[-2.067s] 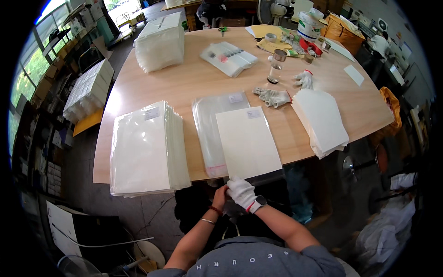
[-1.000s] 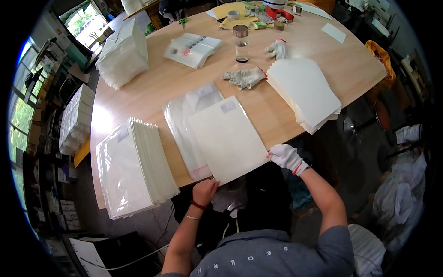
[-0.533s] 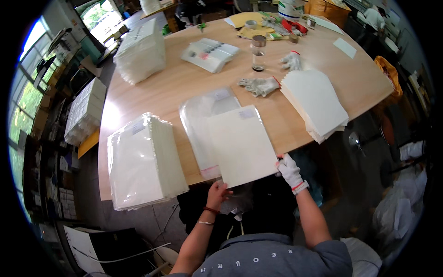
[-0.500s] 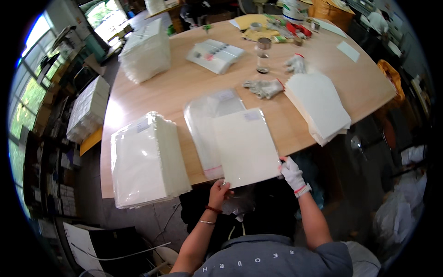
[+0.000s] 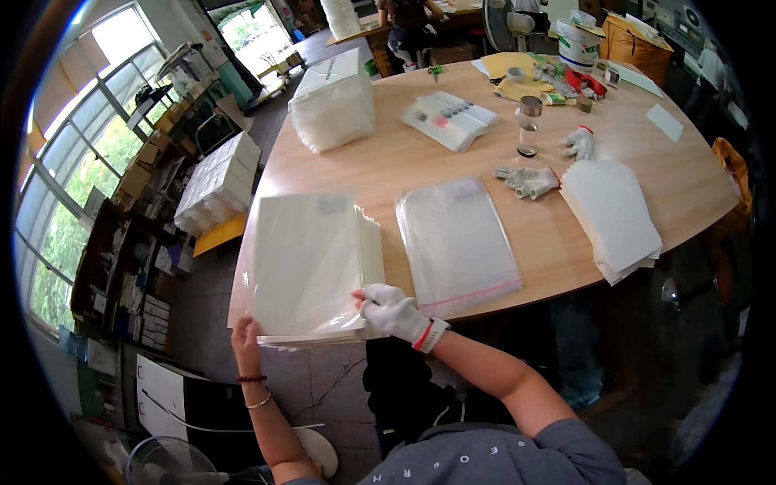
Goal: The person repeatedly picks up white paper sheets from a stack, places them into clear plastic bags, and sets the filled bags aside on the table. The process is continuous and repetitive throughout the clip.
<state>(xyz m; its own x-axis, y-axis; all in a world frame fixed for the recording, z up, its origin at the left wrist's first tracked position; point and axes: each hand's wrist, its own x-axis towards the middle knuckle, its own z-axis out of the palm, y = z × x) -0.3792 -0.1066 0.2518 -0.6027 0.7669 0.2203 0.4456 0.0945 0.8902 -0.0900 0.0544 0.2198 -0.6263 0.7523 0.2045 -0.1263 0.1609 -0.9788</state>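
A cream sheet in a clear plastic sleeve (image 5: 307, 259) lies over the stack of sleeved sheets (image 5: 373, 263) at the table's left edge. At its lower left corner is my bare left hand (image 5: 246, 334), fingers closed on the edge. My right hand (image 5: 392, 310), in a white glove, pinches the sleeved sheet near its lower right edge, thumb and forefinger bare. To the right lies a pile of clear plastic sleeves (image 5: 457, 238) with a pink strip along the near edge. A fanned stack of blank white sheets (image 5: 610, 210) rests farther right, by the table's edge.
Work gloves (image 5: 529, 182) and a clear jar (image 5: 528, 137) stand beyond the sleeves. Farther back are a plastic-wrapped block (image 5: 333, 101), a flat bundle of printed bags (image 5: 450, 120) and a white bucket (image 5: 578, 44). A wrapped stack (image 5: 218, 182) sits left of the table.
Both hands have carried the sleeved sheet left, from over the pile of clear sleeves onto the stack at left. The view has also shifted left.
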